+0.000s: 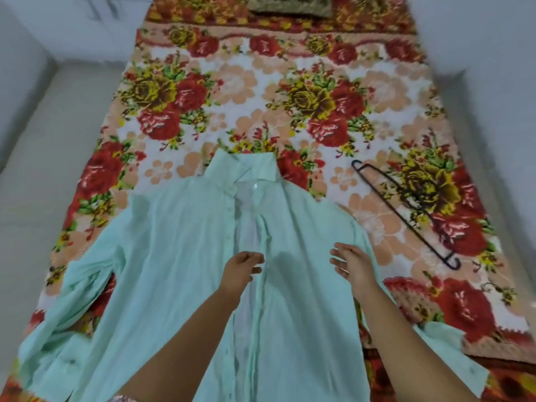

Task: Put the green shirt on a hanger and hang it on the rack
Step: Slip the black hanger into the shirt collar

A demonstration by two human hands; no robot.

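Subject: a pale green button-front shirt (179, 256) is laid front-up on the bed (87, 227), over a red, yellow and peach floral blanket (261, 97). Its hem is at the near edge and its collar (246, 166) points toward the far end.
Placket: a button is seen near the collar, and the front edges appear parted lower down.
Sleeves: these are spread toward the left and right edges of the bed, the left one bunched.
Left hand (242, 266): held over the placket at mid-chest. The grip is relaxed with loosely curled fingers, and nothing is seen held.
Right hand (351, 264): held over the right chest panel, just beside the other hand. The grip is open with fingers spread, and no cloth is taken up.
Hanger: a slender black hanger (403, 216) lies on the blanket near the right edge of the bed, apart from the shirt and untouched.
Rack: not in view.
Background: an olive-brown cushion (290, 7) is seen at the far edge.
Step in hand (judged): the shirt front is being readied so that the hanger can be inserted.
Method advised: the panels should be smoothed outward from the placket. The upper front should be opened enough for one hanger arm to be slid into one shoulder, then the other. The collar should be kept centred on the hook.
Caution: thin cloth is easily dragged into folds, so light, flat pressure is preferred to pinching.
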